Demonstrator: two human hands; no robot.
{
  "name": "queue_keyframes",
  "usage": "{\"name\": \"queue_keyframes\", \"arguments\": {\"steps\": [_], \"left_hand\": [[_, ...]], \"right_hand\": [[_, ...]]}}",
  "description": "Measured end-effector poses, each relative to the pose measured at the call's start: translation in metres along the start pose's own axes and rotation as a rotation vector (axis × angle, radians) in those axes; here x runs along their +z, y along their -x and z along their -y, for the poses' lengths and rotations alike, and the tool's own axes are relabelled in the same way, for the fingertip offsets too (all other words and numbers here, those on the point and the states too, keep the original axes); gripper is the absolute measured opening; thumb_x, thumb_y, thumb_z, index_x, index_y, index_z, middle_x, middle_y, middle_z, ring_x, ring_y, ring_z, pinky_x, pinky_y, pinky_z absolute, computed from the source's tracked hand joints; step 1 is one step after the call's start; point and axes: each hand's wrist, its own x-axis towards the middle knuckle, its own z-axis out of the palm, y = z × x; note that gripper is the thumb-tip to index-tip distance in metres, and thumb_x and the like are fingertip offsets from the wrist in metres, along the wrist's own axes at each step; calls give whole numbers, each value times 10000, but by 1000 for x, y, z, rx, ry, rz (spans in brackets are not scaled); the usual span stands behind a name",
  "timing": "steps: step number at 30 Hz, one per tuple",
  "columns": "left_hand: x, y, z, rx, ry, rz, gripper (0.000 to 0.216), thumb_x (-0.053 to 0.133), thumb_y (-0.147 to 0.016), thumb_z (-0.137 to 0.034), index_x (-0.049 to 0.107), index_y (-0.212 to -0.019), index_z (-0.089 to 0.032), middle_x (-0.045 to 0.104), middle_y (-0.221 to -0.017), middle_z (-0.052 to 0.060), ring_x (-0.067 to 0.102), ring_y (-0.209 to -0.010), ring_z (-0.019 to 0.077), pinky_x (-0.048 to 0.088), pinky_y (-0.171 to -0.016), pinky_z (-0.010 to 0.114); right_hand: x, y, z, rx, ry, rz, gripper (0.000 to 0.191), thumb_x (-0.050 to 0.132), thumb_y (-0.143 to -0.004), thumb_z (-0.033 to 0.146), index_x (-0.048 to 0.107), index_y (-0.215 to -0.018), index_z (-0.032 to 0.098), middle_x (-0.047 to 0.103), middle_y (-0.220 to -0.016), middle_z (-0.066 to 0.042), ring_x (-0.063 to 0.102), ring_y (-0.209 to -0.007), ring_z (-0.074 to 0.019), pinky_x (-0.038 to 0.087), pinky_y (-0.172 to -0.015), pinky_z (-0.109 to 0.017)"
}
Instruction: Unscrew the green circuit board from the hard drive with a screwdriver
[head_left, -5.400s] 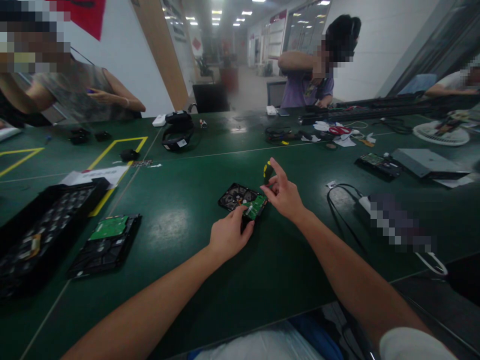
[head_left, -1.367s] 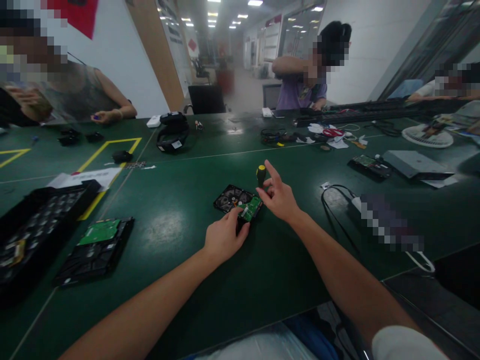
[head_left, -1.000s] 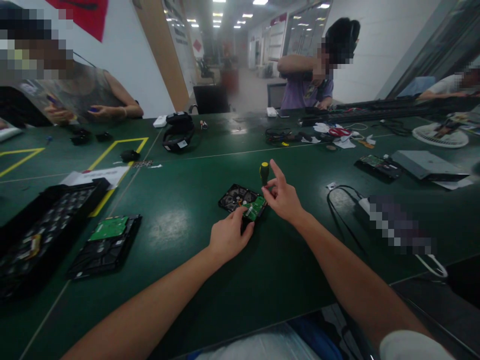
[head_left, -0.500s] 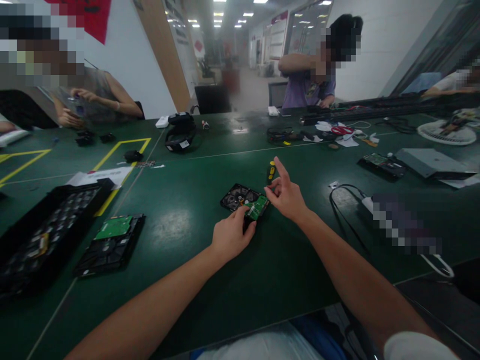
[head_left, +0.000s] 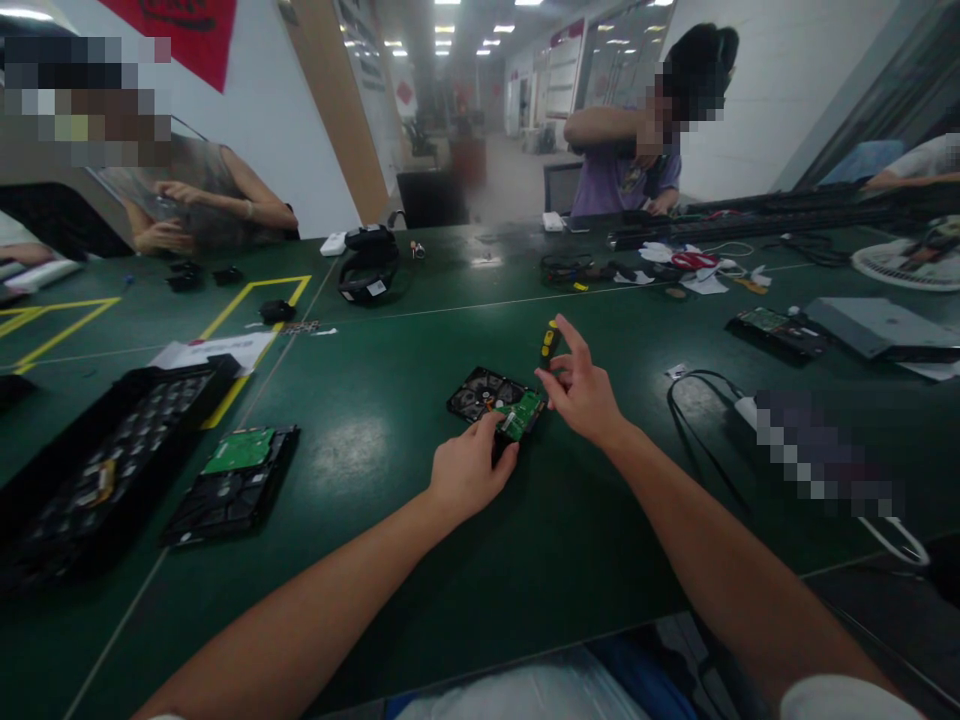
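Note:
A hard drive (head_left: 480, 392) with a green circuit board (head_left: 523, 412) lies on the table in front of me. My left hand (head_left: 472, 465) grips its near edge, fingertips on the board side and thumb by the rim. A screwdriver (head_left: 550, 345) with a black and yellow handle stands slightly tilted at the drive's right end. My right hand (head_left: 581, 390) holds it, index finger at the top of the handle and thumb lower down. The screwdriver's tip is too small to make out.
Another hard drive (head_left: 232, 485) and a long black tray (head_left: 112, 460) lie left. To the right are a black cable (head_left: 694, 375), a third drive (head_left: 776, 333) and a grey box (head_left: 885, 325). Co-workers sit across the green table (head_left: 390, 560).
The screwdriver's handle leans a little more to the right, and my right index finger has shifted with it. My left hand stays on the hard drive. The whole view has shifted slightly.

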Motion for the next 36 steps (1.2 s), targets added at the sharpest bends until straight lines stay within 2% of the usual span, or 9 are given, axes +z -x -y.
{"name": "queue_keyframes", "arguments": {"steps": [18,25,36], "left_hand": [[0,0,0,-7,3,0,486,536,-1009,-489,480,-1443,-279,741,-1205,62,745,-952,245,518,-760,330],[-4,-1,-1,-11,20,42,617,598,-958,-624,477,-1452,-274,746,-1100,49,739,-961,248,518,-744,317],[1,-2,2,-17,-4,35,527,576,-1004,-554,474,-1451,-294,737,-1163,56,738,-974,242,516,-760,319]], "right_hand": [[3,0,-8,-13,54,-46,867,676,-955,261,186,-1659,388,699,-919,-2,593,-570,-150,551,-547,-305],[2,1,-3,-19,78,-46,855,650,-967,275,163,-1663,373,716,-1002,-30,604,-568,-141,548,-559,-305],[1,0,-6,-6,51,-21,856,626,-975,257,137,-1669,365,704,-958,-20,580,-566,-140,542,-544,-286]]}}
